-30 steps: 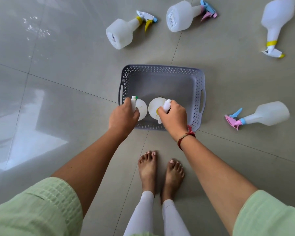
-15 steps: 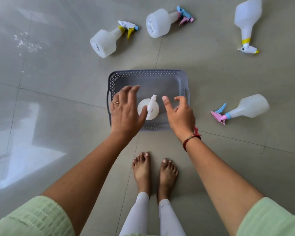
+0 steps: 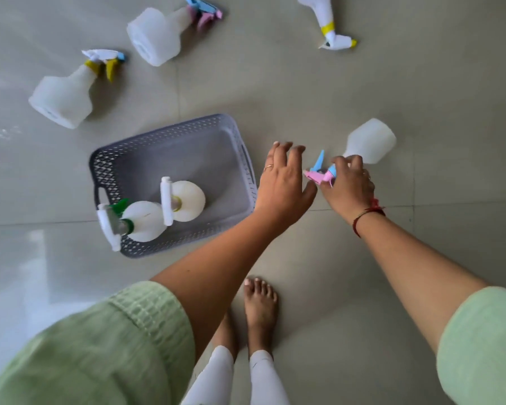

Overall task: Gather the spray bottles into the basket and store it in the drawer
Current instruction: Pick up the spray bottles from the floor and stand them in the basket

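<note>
Grey tiled floor (image 3: 450, 112) is carrying everything, and no drawer is showing. Grey perforated basket (image 3: 158, 135) is sitting just left of the left hand, well within reach. Pink-and-blue spray bottle (image 3: 368, 140) is lying on its side at the right hand, with its body pointing away from the person and its trigger head toward the left hand. Right hand (image 3: 348, 185) is gripping the neck behind the trigger, fingers curled round it. Left hand (image 3: 284, 185) is hovering spread and holding nothing, between the basket and the pink nozzle (image 3: 311, 175). Judging the step as lifting this bottle into the basket. To do it well, keep the grip on the neck and not the thin trigger, lift clear of the near wall, and set it upright in the free far half beside the two already standing. The left hand looks free to steady the light basket. Count: one basket and six bottles. Two are standing inside, the green-trigger bottle (image 3: 143, 220) and the yellow-collar bottle (image 3: 187, 200). Four are on the floor: the gripped one, plus a yellow-trigger bottle (image 3: 62, 100), a second pink-and-blue bottle (image 3: 155, 36) and a third yellow one (image 3: 327, 21), all beyond the hands.
</note>
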Available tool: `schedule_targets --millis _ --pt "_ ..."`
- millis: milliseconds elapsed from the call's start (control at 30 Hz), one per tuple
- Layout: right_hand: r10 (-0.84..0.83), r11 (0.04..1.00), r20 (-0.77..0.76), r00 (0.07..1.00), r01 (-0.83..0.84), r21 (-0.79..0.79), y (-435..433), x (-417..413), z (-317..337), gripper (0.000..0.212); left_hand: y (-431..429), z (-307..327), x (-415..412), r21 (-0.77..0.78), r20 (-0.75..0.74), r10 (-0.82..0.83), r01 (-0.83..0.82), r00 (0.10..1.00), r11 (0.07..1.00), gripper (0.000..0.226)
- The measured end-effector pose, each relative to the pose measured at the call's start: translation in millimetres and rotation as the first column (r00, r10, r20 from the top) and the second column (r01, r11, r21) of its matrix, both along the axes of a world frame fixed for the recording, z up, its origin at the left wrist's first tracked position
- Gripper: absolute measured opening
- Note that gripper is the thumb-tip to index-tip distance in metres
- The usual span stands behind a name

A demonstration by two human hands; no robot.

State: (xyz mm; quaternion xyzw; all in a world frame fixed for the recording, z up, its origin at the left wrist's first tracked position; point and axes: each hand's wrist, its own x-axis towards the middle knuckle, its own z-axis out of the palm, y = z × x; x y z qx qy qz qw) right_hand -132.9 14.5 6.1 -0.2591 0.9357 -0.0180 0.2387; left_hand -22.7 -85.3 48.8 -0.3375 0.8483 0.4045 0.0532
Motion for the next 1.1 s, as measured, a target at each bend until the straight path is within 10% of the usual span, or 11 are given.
schedule_targets --millis 200,433,633,800,933,1100 --pt "0.264 0.934 0.11 0.958 -0.283 0.218 7.2 -12.2 -66.9 0.076 8.6 -55.8 -8.7 0.036 0.116 -0.151 0.148 0.982 0.988 0.057" --pt "0.204 0.964 0.054 0.977 -0.21 0.164 -10.9 -3.1 -85.7 0.044 5.3 -76.7 23.5 0.051 0.218 -0.242 0.236 0.946 0.97 0.055" --pt "0.082 0.981 -0.112 0.99 -0.101 -0.168 -24.2 -1.9 -19.7 0.041 -6.8 -33.1 38.0 0.031 0.181 -0.169 0.166 0.969 0.986 0.051" --pt "0.128 0.769 -0.227 0.966 -0.241 -0.592 -46.4 25.4 74.2 0.029 -19.3 15.4 48.8 -0.031 0.158 -0.088 0.094 0.983 0.995 0.054" --pt "0.097 0.64 -0.059 0.994 -0.107 -0.761 -68.1 75.1 123.0 0.021 -32.6 47.3 64.3 -0.088 0.158 0.033 -0.019 0.987 0.996 0.05" --pt "0.138 0.705 0.113 0.984 -0.018 -0.709 -77.6 116.5 121.1 0.025 -51.9 58.2 105.6 -0.249 0.244 0.253 -0.191 0.936 0.95 0.055"
